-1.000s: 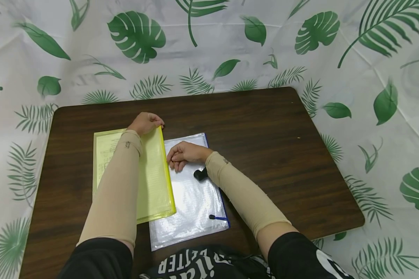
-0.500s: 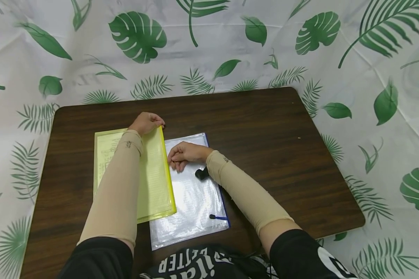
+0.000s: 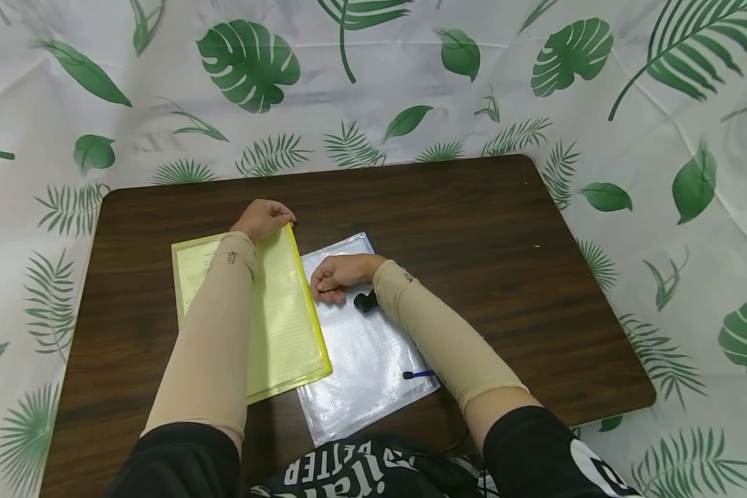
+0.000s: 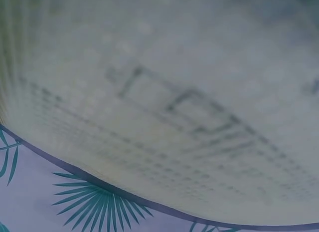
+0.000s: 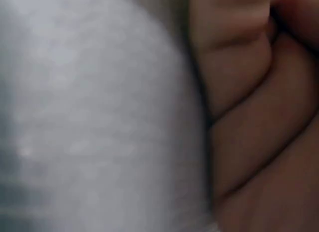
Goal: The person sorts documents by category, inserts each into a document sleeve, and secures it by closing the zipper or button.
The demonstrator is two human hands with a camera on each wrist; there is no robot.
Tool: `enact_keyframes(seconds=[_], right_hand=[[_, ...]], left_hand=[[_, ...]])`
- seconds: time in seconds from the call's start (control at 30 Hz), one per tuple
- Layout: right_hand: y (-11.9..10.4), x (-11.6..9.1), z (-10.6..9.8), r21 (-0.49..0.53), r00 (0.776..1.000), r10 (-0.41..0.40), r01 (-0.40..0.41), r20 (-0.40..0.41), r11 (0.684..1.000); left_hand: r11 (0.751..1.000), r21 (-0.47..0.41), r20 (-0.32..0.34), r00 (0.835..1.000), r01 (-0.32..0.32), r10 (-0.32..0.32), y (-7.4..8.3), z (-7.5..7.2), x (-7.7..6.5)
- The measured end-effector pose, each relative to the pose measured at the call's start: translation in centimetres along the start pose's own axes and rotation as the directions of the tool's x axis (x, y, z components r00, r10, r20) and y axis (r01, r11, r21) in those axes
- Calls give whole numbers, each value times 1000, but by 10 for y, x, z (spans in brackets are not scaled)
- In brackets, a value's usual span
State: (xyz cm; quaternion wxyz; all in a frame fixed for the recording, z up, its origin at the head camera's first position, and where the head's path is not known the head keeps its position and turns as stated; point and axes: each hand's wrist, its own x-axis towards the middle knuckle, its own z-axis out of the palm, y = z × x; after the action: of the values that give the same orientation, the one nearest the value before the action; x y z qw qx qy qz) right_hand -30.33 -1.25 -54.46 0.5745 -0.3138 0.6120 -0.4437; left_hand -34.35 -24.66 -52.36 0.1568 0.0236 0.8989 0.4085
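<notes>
A yellow mesh zip folder (image 3: 280, 318) lies on the left of the table, with a yellow zip (image 3: 314, 315) down its right side. At its top right corner, my left hand (image 3: 263, 218) pinches the folder. My right hand (image 3: 342, 277) has curled fingers at the upper part of that zipped edge, pinching there; what lies between the fingertips is hidden. Below it is a clear mesh zip folder (image 3: 367, 380) with a blue edge, partly under the yellow one. Curled fingers (image 5: 259, 92) show close beside whitish mesh in the right wrist view. Blurred printed paper (image 4: 174, 117) fills the left wrist view.
A blue zip pull with a black tip (image 3: 407, 375) sticks out near the clear folder's lower right. A small black object (image 3: 365, 301) is at my right wrist. The dark wooden table (image 3: 473, 228) has a leaf-patterned sheet (image 3: 373, 90) behind it.
Both folders have turned, their lower ends swinging right, the clear one more. My right hand has shifted slightly right, its fingers curling more. The left hand keeps its place at the corner.
</notes>
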Motion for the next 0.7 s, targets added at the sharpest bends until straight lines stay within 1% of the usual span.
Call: enact_keyframes(seconds=[0.17, 0.27, 0.33, 0.43, 0.53, 0.63, 0.7], right_hand=[[3, -3, 2, 61, 998, 18, -14, -63, 998], [4, -4, 4, 92, 996, 21, -13, -86, 996], [5, -4, 5, 87, 995, 14, -6, -95, 996], [6, -5, 5, 52, 996, -3, 7, -88, 999], [6, -8, 5, 16, 998, 7, -6, -60, 1000], [6, -13, 4, 24, 999, 32, -31, -35, 999], [7, -17, 4, 39, 999, 32, -31, -31, 999]], left_hand=[[1000, -10, 2, 1000, 17, -17, 2, 0, 0], [999, -17, 2, 1000, 28, -28, 1, 1, -1], [999, -11, -2, 1000, 30, -30, 1, 1, -1], [999, -7, -8, 999, 35, -35, 1, 2, 0], [999, -14, -10, 999, 49, -49, 1, 2, 1], [999, -1, -8, 999, 51, -51, 2, 2, 2], [999, 1, -11, 999, 52, -52, 4, 3, 2]])
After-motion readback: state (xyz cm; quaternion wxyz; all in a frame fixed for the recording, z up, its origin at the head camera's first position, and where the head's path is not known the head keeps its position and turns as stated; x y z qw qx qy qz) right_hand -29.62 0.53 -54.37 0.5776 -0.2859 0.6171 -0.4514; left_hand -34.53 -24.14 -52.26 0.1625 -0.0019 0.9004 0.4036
